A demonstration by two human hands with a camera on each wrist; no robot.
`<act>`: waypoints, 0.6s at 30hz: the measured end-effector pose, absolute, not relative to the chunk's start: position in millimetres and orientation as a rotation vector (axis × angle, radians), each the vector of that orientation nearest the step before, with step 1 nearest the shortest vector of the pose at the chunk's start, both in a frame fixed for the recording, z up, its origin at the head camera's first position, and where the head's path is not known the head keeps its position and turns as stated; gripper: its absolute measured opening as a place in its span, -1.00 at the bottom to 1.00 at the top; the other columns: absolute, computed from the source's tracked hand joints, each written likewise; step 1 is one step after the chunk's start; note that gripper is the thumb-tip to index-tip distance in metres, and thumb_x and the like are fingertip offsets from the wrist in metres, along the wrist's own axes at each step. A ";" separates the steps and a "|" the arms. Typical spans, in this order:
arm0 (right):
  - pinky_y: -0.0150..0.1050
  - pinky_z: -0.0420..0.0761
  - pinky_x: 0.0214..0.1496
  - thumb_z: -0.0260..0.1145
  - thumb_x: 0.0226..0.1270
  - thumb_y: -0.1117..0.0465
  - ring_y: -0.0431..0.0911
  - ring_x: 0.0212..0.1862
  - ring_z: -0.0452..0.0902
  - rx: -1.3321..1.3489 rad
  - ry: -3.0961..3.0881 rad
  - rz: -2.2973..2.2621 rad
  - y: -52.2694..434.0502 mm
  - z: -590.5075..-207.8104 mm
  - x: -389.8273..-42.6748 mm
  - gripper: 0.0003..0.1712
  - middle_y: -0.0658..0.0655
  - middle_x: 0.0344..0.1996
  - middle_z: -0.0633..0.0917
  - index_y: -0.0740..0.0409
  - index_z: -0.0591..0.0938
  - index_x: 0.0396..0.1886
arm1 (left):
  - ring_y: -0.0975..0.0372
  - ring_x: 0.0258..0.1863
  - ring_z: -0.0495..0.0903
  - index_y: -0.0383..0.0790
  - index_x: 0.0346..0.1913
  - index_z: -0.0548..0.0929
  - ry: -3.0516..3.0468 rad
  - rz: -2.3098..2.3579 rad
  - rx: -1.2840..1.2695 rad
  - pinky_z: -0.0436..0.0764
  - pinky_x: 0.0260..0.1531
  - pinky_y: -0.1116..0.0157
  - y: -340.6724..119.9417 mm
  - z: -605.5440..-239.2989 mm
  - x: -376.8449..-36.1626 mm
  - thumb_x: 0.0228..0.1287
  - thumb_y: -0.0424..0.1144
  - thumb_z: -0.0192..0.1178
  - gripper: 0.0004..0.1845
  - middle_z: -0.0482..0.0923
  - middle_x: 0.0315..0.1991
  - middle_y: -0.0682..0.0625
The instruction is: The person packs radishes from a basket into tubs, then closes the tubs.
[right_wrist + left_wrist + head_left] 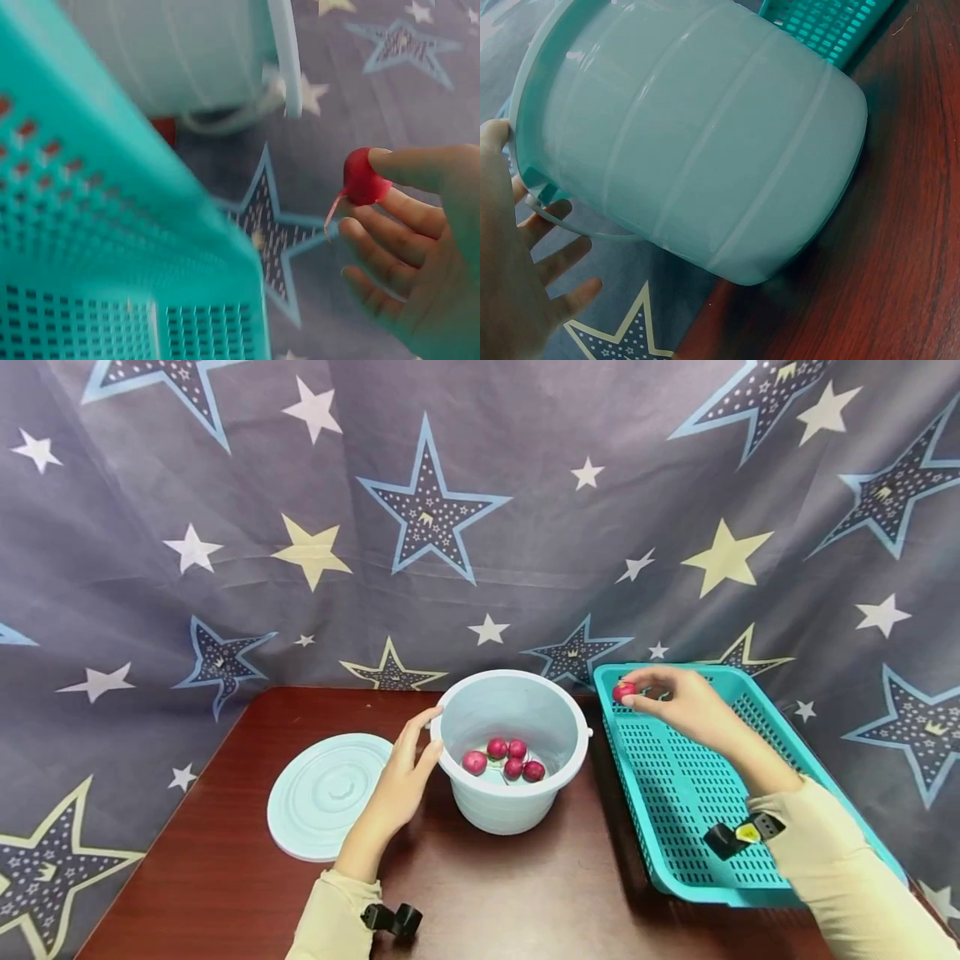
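Observation:
A red radish (364, 178) with a thin root tail is pinched between the thumb and fingers of my right hand (686, 702). In the head view that hand is over the far left corner of the turquoise basket (697, 793). Several radishes (513, 767) lie on the bottom of the pale blue bucket (506, 810), which stands upright at the middle. My left hand (401, 772) rests at the bucket's left rim, fingers spread and fairly straight. In the left wrist view, its fingers are beside the bucket's handle (592, 234).
A round pale blue lid (318, 797) lies on the dark red wooden table (510, 893), left of the bucket. The basket's raised rim runs along the right side. Behind the table hangs a grey cloth (525, 577) with stars.

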State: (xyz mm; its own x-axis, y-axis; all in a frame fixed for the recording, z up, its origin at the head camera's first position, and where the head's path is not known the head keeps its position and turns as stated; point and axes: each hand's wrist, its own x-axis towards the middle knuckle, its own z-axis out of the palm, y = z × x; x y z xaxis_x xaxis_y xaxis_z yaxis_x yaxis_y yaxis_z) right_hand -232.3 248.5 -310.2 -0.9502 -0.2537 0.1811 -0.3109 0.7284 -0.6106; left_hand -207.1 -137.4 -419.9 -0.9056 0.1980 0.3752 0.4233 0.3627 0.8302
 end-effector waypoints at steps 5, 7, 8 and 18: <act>-0.17 0.59 -0.22 0.37 0.36 0.04 -0.07 -0.18 0.62 0.540 -2.780 1.084 223.9 -307.3 -223.2 -0.64 0.06 -0.15 0.74 0.09 0.68 0.06 | 0.12 0.38 0.22 0.06 0.46 0.27 -2.421 -1.568 -0.560 0.36 0.25 -0.06 -138.4 -418.5 -205.7 0.56 -0.06 -0.04 -0.51 0.23 0.43 0.00; -0.14 0.60 -0.17 0.38 0.35 0.03 -0.09 -0.17 0.61 0.574 -2.759 1.116 214.3 -308.1 -220.4 -0.65 0.02 -0.14 0.74 0.07 0.68 0.05 | 0.12 0.39 0.21 0.07 0.46 0.27 -2.428 -1.565 -0.555 0.36 0.25 -0.07 -139.1 -418.3 -205.0 0.56 -0.06 -0.04 -0.51 0.23 0.43 0.00; -0.12 0.59 -0.15 0.39 0.35 0.05 -0.10 -0.16 0.61 0.589 -2.748 1.121 209.4 -308.6 -219.1 -0.66 0.01 -0.15 0.74 0.06 0.69 0.04 | 0.12 0.39 0.21 0.08 0.46 0.27 -2.431 -1.562 -0.554 0.35 0.26 -0.07 -139.4 -418.0 -204.9 0.56 -0.05 -0.04 -0.51 0.23 0.43 0.01; -0.11 0.60 -0.11 0.42 0.31 0.12 -0.14 -0.18 0.56 0.734 -2.762 1.128 171.6 -315.7 -210.7 -0.68 -0.07 -0.22 0.70 0.04 0.69 0.04 | 0.10 0.42 0.16 0.03 0.47 0.26 -2.422 -1.574 -0.564 0.30 0.29 -0.10 -137.1 -416.2 -205.9 0.56 -0.11 -0.05 -0.51 0.22 0.44 -0.02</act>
